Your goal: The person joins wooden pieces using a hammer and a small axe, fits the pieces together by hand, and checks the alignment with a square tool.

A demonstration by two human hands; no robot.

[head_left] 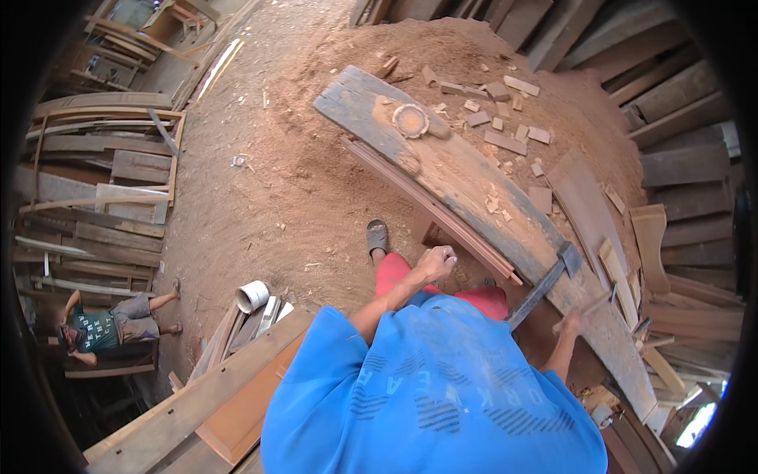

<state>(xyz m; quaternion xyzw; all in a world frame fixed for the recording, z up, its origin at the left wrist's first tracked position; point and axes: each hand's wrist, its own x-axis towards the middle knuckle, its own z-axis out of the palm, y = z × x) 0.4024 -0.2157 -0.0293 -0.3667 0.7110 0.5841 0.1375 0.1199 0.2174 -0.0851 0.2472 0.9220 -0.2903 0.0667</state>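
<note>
On the left, a co-worker (130, 320) is showing beside stacked timber (99, 186), well apart from me, so we are hardly risking a bump. Nearer, a white bucket (253, 297) is lying by scrap wood, where a backward step could be catching it. My left foot, in a grey sandal (377, 237), is resting on sawdust, which could be slipping under me if I lean hard. My left hand (437, 263) is hanging above my lap, fingers curled inward, and I am seeing nothing pinched in them. Just beyond it, the reddish grooved strip (434, 211) is lying along the near edge of the plank (505, 207). Its right end is stopping short of the clamp (567, 259), so a knock could be sending it off that edge; what is supporting it underneath is hidden. On the plank's far left part, a round piece (410, 120) could be sliding if the plank jolts. The clamp's bar is jutting toward me, and a careless forearm could be striking it and loosening its bite. Farthest right, my right hand (572, 322) is blurring over the plank; whether its fingers are gripping something slim, I cannot tell, and any tool there could be glancing off the metal.
</note>
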